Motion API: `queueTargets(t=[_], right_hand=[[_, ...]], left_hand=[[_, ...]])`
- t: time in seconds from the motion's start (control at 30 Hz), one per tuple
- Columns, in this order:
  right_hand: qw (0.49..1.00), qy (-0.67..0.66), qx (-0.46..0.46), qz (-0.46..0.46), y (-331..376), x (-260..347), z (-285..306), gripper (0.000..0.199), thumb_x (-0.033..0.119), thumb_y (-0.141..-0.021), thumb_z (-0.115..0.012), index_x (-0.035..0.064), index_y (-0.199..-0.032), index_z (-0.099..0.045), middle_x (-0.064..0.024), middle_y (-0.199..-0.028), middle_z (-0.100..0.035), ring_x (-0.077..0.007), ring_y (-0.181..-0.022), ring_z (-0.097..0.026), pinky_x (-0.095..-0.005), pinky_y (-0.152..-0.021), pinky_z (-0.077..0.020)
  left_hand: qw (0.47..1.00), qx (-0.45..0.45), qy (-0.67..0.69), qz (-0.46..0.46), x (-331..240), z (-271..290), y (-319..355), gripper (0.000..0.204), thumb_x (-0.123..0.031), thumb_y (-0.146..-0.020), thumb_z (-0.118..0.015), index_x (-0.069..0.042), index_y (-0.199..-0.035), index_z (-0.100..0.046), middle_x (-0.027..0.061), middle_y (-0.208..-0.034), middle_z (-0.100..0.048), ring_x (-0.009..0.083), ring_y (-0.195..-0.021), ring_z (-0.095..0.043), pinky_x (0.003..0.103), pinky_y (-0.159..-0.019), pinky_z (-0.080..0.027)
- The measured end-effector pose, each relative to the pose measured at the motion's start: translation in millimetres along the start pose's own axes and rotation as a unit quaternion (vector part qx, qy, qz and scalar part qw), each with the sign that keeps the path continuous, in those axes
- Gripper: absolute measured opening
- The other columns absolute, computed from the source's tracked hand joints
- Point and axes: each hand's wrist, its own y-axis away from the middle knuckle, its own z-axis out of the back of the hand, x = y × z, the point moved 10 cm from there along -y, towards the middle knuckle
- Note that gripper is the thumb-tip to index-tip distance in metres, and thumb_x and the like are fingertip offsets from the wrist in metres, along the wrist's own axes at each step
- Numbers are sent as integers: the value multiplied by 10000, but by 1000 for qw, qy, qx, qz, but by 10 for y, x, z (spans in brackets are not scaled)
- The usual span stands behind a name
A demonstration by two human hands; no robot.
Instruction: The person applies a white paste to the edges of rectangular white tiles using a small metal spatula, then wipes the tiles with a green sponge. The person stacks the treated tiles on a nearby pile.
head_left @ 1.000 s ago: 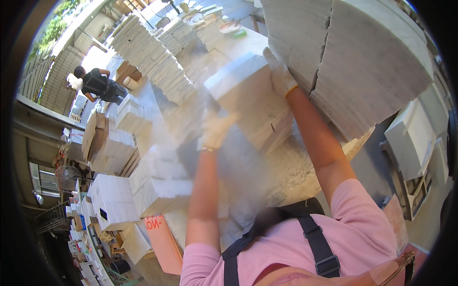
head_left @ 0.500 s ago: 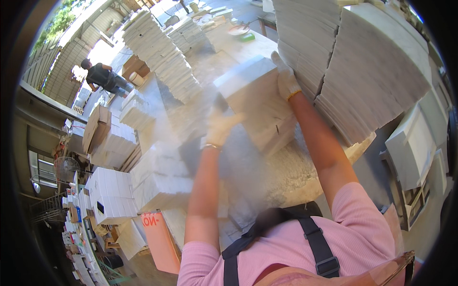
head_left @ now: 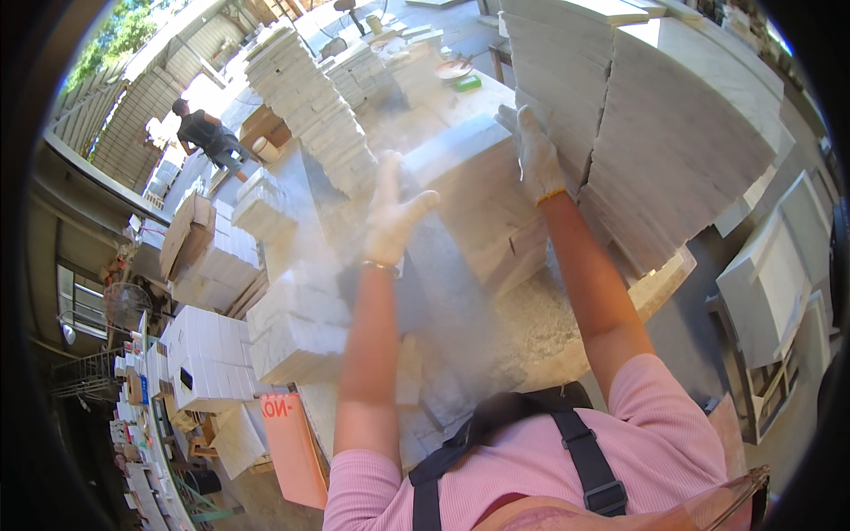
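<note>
– Right gloved hand (head_left: pixel 534 155)?
– Flat against the far end of the white rectangular marble slab (head_left: pixel 478 190), fingers spread, not curled round it.
– Left gloved hand (head_left: pixel 392 212)?
– Open, raised beside the slab's near corner; contact unclear, blurred.
– Slab's place?
– Atop a low pile, just beside the tall leaning stack of white marble tiles (head_left: pixel 655 133).

Single head-worn fisheye view, looking steeply down from above the shoulders, close over both raised forearms, wide enough to reach the yard beyond; no second view.
</note>
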Motion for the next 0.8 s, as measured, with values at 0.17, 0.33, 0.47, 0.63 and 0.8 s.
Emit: queueTargets(t=[0.17, 0.33, 0.47, 0.63, 0.8], right_hand=[[998, -27, -30, 52, 315, 244, -31, 680, 472, -1085, -415, -78, -1485, -424, -165, -1521, -484, -240, -1424, -435, -353, -1225, -243], [992, 35, -32, 117, 644, 584, -118, 640, 436, -1081, -446, -74, -1467, -452, -160, -1494, -510, -245, -1392, -472, -362, -1195, -302], [982, 61, -25, 176, 822, 944, -240, 631, 446, -1081, -425, -66, -1445, -487, -172, -1452, -548, -268, -1367, -498, -377, -1161, -346], [975, 119, 47, 181, 1465, 996, -322, 599, 424, -1063, -431, -62, -1389, -558, -178, -1324, -643, -263, -1256, -580, -374, -1053, -416], [948, 235, 214, -7, 2440, 152, -436, 404, 251, -1005, -577, -47, -1264, -662, -142, -1235, -697, -229, -1145, -633, -344, -1022, -467]], left_hand=[[1000, 22, 19, 8, -49, -67, -22, 1162, -448, -776, -868, 14, -1600, -191, 177, -1664, -236, 276, -1542, -227, 386, -1221, -237], [998, -30, 51, 22, -209, 43, 219, 1066, -374, -802, -847, 32, -1580, -240, 202, -1649, -271, 310, -1512, -292, 404, -1211, -268], [994, -100, 50, 5, -483, 188, 531, 1009, -294, -815, -839, 24, -1579, -261, 200, -1632, -315, 309, -1485, -347, 411, -1185, -319], [994, -83, 67, 24, -686, 176, 1480, 971, -224, -818, -836, 18, -1575, -279, 191, -1601, -381, 310, -1460, -394, 411, -1183, -323], [993, 36, 53, 103, -724, 131, 2623, 900, -209, -809, -838, 21, -1540, -366, 188, -1548, -462, 283, -1442, -431, 380, -1177, -339]])
